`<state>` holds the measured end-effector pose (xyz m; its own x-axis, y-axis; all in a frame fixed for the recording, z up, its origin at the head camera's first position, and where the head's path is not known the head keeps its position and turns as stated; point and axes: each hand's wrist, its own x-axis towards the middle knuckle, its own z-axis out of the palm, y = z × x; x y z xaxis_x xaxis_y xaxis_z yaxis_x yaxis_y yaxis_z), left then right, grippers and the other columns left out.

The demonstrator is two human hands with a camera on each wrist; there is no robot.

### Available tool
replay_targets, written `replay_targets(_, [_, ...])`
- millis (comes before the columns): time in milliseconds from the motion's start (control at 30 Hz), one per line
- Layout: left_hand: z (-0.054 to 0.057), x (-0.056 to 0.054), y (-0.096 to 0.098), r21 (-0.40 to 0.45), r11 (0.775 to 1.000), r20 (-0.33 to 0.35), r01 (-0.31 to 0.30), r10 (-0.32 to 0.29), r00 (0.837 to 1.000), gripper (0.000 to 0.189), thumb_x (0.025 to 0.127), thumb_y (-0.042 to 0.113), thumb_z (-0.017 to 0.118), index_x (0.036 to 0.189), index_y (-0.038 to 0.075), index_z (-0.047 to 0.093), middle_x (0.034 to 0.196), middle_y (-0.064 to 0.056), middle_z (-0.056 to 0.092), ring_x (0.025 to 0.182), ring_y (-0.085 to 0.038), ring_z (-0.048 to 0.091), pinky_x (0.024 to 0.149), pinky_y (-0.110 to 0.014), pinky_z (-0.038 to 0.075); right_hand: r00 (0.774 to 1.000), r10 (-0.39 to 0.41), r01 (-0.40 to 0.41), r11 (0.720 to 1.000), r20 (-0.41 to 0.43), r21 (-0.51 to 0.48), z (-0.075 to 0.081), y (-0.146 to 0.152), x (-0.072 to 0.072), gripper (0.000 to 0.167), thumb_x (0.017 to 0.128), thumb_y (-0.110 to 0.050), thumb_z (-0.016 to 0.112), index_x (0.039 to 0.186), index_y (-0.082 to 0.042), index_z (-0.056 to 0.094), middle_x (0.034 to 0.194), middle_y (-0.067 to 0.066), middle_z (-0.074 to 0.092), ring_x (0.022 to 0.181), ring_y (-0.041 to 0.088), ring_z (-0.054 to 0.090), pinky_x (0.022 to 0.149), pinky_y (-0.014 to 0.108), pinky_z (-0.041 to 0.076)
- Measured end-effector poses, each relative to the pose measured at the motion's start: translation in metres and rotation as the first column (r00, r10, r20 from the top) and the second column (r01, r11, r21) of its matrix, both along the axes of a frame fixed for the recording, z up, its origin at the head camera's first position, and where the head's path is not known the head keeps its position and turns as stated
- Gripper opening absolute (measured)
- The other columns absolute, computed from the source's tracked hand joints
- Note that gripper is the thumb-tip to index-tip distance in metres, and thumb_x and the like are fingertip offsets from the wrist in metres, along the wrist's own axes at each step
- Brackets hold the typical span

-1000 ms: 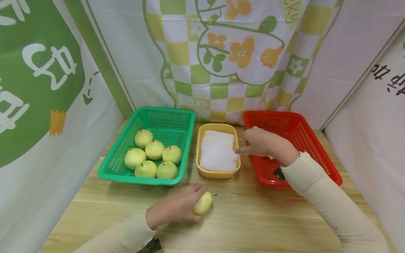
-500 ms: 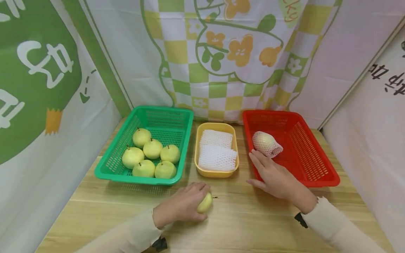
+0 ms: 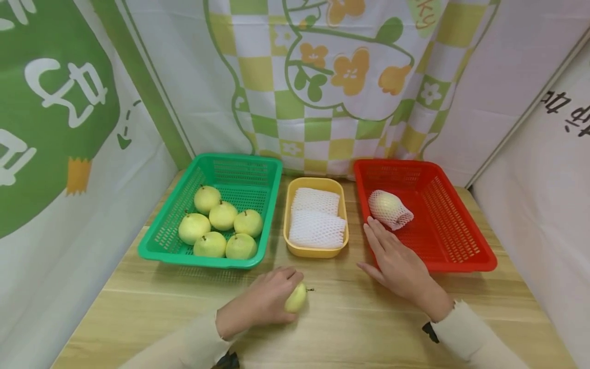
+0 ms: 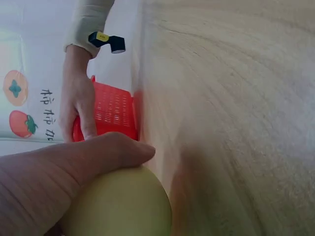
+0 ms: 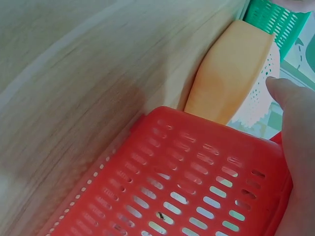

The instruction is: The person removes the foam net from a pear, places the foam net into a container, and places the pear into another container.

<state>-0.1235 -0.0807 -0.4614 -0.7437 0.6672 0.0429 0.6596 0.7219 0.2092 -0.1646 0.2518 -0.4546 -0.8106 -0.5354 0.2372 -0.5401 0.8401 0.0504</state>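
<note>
My left hand (image 3: 260, 305) grips a yellow-green pear (image 3: 296, 299) on the table, its stem pointing right; in the left wrist view the thumb lies along the pear (image 4: 123, 204). With fingers extended, my right hand (image 3: 400, 264) rests at the near left corner of the red basket (image 3: 467, 266), thumb held apart. Just beyond those fingertips, inside that basket, lies a pear in a white foam net (image 3: 388, 206). White foam nets (image 3: 317, 228) fill the yellow container (image 3: 316, 252) between the two baskets.
At the left stands a green basket (image 3: 198, 261) with several bare pears (image 3: 223, 216) in it. A printed cloth (image 3: 322, 128) hangs behind the containers, and white fabric walls close off both sides of the wooden table (image 3: 341, 338).
My right hand has moved from beside the yellow container toward me, down to the red basket's near corner, uncovering the netted pear. My left hand keeps its hold on the bare pear.
</note>
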Motion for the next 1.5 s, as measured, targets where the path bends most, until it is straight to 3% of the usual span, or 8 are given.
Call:
replay_targets(233, [0.028,0.003,-0.014,0.233,0.972,0.050,0.001,-0.014,0.999,0.064,0.071,0.034,0.091,0.125,0.009,0.068,0.117,-0.004,0.075,0.100,-0.020,0.072,0.078,-0.028,0.061,1.000,-0.023,0.023,1.000,-0.006,0.012,0.000,0.001,0.002,0.095,0.097,-0.050,0.072,0.163,0.003,0.030,0.172,0.021,0.030,0.157,0.036,0.038,0.124,0.050,0.040])
replay_targets(433, [0.071,-0.009,-0.031,0.374,0.927,-0.040,0.030,-0.016,0.999,0.060,0.072,0.036,0.094,0.121,0.014,0.068,0.110,0.001,0.075,0.089,-0.010,0.068,0.068,-0.019,0.056,0.999,-0.042,0.042,0.999,0.007,0.007,0.000,0.004,0.003,0.095,0.097,-0.050,0.072,0.164,0.003,0.029,0.173,0.020,0.028,0.158,0.036,0.036,0.124,0.051,0.040])
replay_targets(600, [0.101,-0.042,-0.049,0.399,0.917,-0.114,-0.016,0.067,0.991,0.065,0.069,0.037,0.096,0.120,0.009,0.068,0.110,-0.003,0.075,0.089,-0.015,0.069,0.070,-0.025,0.058,0.999,-0.051,0.051,0.999,0.006,0.013,-0.001,0.006,0.003,0.096,0.097,-0.051,0.071,0.164,0.002,0.029,0.174,0.020,0.028,0.158,0.036,0.036,0.124,0.050,0.040])
replay_targets(833, [0.126,-0.109,-0.074,0.335,0.929,-0.043,-0.155,0.179,0.983,0.069,0.075,0.036,0.092,0.127,-0.001,0.064,0.114,-0.015,0.073,0.088,-0.028,0.068,0.062,-0.033,0.057,0.999,-0.050,0.050,0.999,0.007,0.003,-0.001,0.008,0.004,0.095,0.097,-0.050,0.072,0.164,0.003,0.030,0.173,0.021,0.029,0.157,0.036,0.038,0.123,0.051,0.042])
replay_targets(1000, [0.127,-0.157,-0.084,0.255,0.939,0.024,-0.229,0.231,0.973,0.069,0.080,0.037,0.088,0.131,-0.003,0.063,0.115,-0.019,0.072,0.088,-0.032,0.068,0.064,-0.036,0.058,0.999,-0.037,0.037,0.999,-0.017,-0.007,-0.002,0.009,0.003,0.095,0.096,-0.049,0.074,0.163,0.003,0.031,0.172,0.021,0.031,0.156,0.036,0.040,0.122,0.051,0.044])
replay_targets(1167, [0.111,-0.195,-0.088,0.159,0.944,0.089,-0.288,0.277,0.957,0.068,0.083,0.041,0.085,0.131,-0.002,0.063,0.106,-0.018,0.072,0.084,-0.031,0.065,0.063,-0.035,0.055,0.997,-0.008,0.006,1.000,-0.070,-0.025,-0.004,0.009,0.002,0.094,0.093,-0.045,0.078,0.161,0.004,0.035,0.169,0.021,0.037,0.153,0.036,0.044,0.119,0.051,0.047])
replay_targets(1333, [0.095,-0.219,-0.087,0.052,0.932,0.110,-0.358,0.351,0.930,0.074,0.082,0.049,0.084,0.135,0.001,0.064,0.109,-0.016,0.070,0.084,-0.030,0.066,0.063,-0.039,0.054,0.998,-0.003,0.002,1.000,-0.068,-0.021,-0.004,0.006,0.001,0.093,0.094,-0.045,0.077,0.161,0.004,0.035,0.169,0.021,0.037,0.153,0.036,0.044,0.119,0.050,0.047])
replay_targets(1500, [0.085,-0.230,-0.091,-0.105,0.901,0.139,-0.421,0.432,0.891,0.088,0.085,0.052,0.081,0.151,0.002,0.053,0.133,-0.022,0.066,0.106,-0.039,0.065,0.078,-0.052,0.055,0.999,-0.001,0.000,1.000,-0.037,-0.011,-0.002,0.001,0.000,0.093,0.096,-0.048,0.074,0.162,0.004,0.034,0.170,0.021,0.036,0.155,0.036,0.042,0.121,0.049,0.045])
